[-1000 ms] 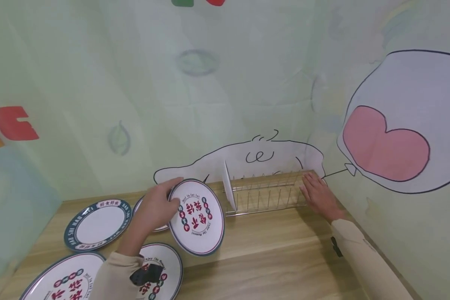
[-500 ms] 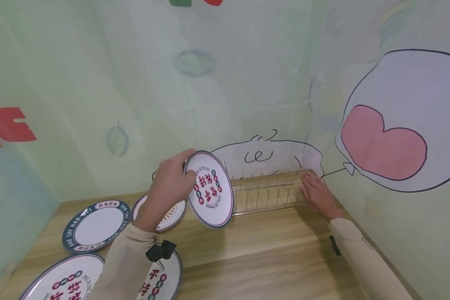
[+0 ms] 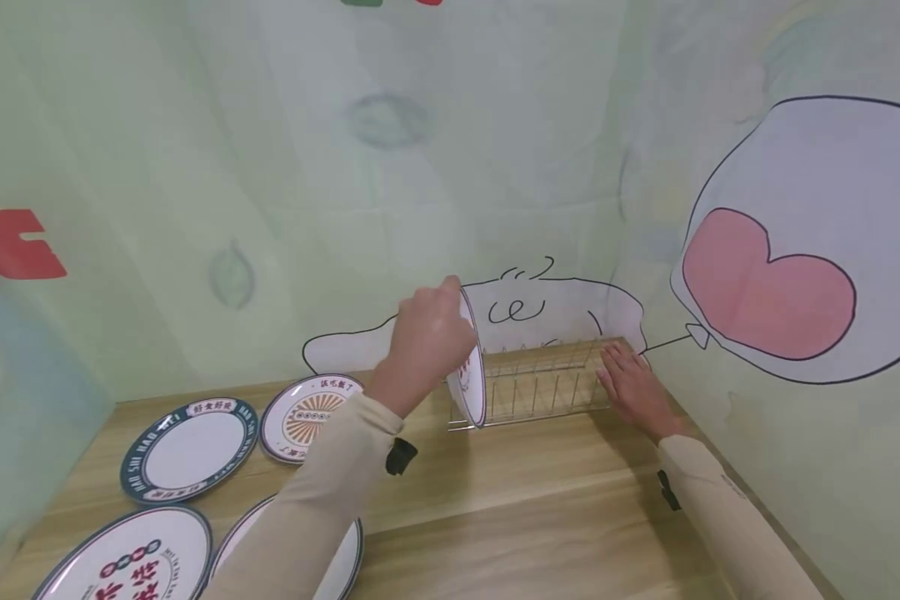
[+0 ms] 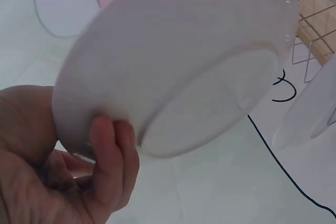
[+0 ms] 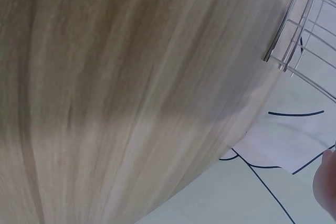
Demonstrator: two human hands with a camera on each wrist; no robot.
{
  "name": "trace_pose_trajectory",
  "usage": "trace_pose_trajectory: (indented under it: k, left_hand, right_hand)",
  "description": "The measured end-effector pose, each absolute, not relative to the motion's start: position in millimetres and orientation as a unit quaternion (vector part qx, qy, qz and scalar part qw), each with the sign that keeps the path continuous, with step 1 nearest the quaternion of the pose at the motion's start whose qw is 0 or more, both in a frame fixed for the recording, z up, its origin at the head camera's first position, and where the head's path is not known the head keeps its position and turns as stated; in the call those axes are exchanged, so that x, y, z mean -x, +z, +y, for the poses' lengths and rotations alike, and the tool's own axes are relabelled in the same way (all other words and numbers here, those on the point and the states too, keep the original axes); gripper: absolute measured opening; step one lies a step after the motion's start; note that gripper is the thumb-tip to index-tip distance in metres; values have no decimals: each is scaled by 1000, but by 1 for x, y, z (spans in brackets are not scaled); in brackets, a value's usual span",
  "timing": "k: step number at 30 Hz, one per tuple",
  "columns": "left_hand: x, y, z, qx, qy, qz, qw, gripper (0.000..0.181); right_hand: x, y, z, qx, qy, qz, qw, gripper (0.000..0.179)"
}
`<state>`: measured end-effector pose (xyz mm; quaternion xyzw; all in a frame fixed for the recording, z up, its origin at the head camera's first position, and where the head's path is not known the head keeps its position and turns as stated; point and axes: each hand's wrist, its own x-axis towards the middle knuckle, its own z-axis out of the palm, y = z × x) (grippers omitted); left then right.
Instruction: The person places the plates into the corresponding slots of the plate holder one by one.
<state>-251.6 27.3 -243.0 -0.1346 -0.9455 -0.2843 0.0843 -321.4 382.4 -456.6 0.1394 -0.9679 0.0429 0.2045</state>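
My left hand (image 3: pixel 429 343) pinches the rim of a white plate (image 3: pixel 475 385) with red lettering, at the left end of a wire dish rack (image 3: pixel 543 385). The plate stands nearly upright; whether it touches the rack I cannot tell. In the left wrist view its plain underside (image 4: pixel 173 72) faces the camera, fingers against it. Another white plate (image 4: pixel 310 111) stands in the rack close by, mostly hidden in the head view. My right hand (image 3: pixel 633 387) rests on the rack's right end with fingers extended; only a fingertip (image 5: pixel 326 184) enters the right wrist view.
On the wooden table (image 3: pixel 540 517) at left lie a blue-rimmed plate (image 3: pixel 191 450), a plate with an orange sunburst (image 3: pixel 300 421), a large lettered plate (image 3: pixel 131 558) and one partly under my left sleeve (image 3: pixel 345 558). Printed cloth walls (image 3: pixel 390 208) close off the back and sides.
My left hand has carried the plate right and up to the rack's left end, turning it from facing the camera to nearly edge-on. My right hand stays on the rack.
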Motion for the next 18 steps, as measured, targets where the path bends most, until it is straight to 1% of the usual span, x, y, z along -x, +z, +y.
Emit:
trace_pose_trajectory:
  k: [5,9,14,18]
  left_hand:
    - [259,-252,51,152,-200,-961,113,35]
    - [267,-265,65,147,-177,-966,116,28]
    - [277,-279,77,146,-174,-966,121,28]
    - [282,-284,81,146,-165,-967,127,24]
  right_hand:
    - [323,-457,383,-148,38,-964,218,48]
    - [324,-458,383,-148,39,-964,216,48]
    - [322,-461,384,-146,39,-966,212,48]
    - [318,-460,385,-147,40,-964,218,48]
